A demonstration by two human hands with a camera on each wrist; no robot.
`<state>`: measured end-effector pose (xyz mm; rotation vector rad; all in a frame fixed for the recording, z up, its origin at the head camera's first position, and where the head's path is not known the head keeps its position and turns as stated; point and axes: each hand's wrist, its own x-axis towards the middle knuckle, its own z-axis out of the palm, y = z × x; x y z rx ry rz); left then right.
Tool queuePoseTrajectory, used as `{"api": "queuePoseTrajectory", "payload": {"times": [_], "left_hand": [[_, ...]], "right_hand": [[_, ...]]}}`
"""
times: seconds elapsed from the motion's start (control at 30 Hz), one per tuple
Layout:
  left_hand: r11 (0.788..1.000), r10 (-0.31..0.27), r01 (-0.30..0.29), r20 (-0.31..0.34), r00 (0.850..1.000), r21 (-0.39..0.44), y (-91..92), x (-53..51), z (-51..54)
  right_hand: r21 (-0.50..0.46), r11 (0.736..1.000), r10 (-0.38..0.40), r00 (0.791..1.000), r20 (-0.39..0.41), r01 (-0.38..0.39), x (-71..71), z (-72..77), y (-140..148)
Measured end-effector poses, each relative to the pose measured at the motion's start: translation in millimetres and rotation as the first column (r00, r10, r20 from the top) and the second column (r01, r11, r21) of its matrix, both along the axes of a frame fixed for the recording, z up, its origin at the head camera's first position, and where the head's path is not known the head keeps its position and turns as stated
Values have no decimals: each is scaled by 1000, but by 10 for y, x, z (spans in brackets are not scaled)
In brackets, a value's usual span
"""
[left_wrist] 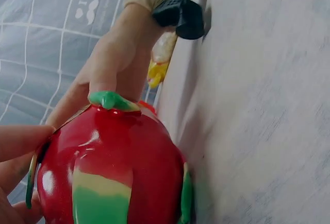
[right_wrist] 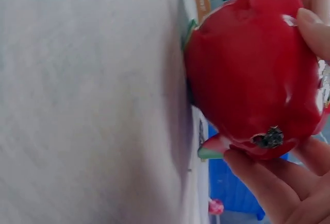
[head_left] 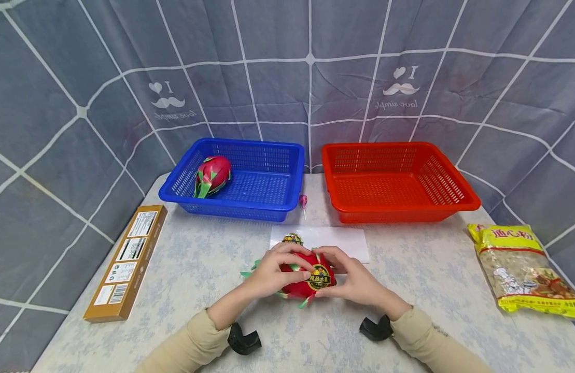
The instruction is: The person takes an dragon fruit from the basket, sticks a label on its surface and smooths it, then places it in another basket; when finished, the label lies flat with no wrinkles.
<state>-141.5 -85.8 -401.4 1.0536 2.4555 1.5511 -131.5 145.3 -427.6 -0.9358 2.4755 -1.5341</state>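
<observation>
A red dragon fruit [head_left: 296, 289] with green-tipped scales lies on its side on the table, in front of me. On its upper side is a round black-and-gold sticker [head_left: 319, 278]. My left hand [head_left: 274, 269] holds the fruit from the left and above, thumb by the sticker's edge. From the right, my right hand [head_left: 359, 280] grips the other end between thumb and fingers. The right wrist view shows the dark stem end of the dragon fruit [right_wrist: 242, 74]. Just behind it is a white sheet [head_left: 348, 243] bearing another round sticker [head_left: 292, 239].
A blue basket [head_left: 231, 210] with a second dragon fruit [head_left: 214, 173] stands back left, a red basket [head_left: 399, 215] back right. Between them lies a pink lollipop [head_left: 303, 200]. A long brown box [head_left: 140, 264] is at left, a yellow-and-clear food bag [head_left: 525, 272] at right.
</observation>
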Motion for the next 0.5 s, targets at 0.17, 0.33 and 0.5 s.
{"api": "queuePoseTrajectory", "payload": {"times": [0.17, 0.33, 0.5], "left_hand": [[999, -44, 41, 77, 996, 35, 25, 16, 16], [991, -125, 109, 215, 969, 82, -3, -63, 75], [983, -149, 104, 337, 930, 148, -28, -323, 137]], "right_hand": [[8, 1000, -18, 993, 116, 17, 26, 54, 92], [-32, 998, 59, 985, 165, -55, 16, 99, 303], [-270, 922, 338, 917, 210, -278, -135, 203, 690]]}}
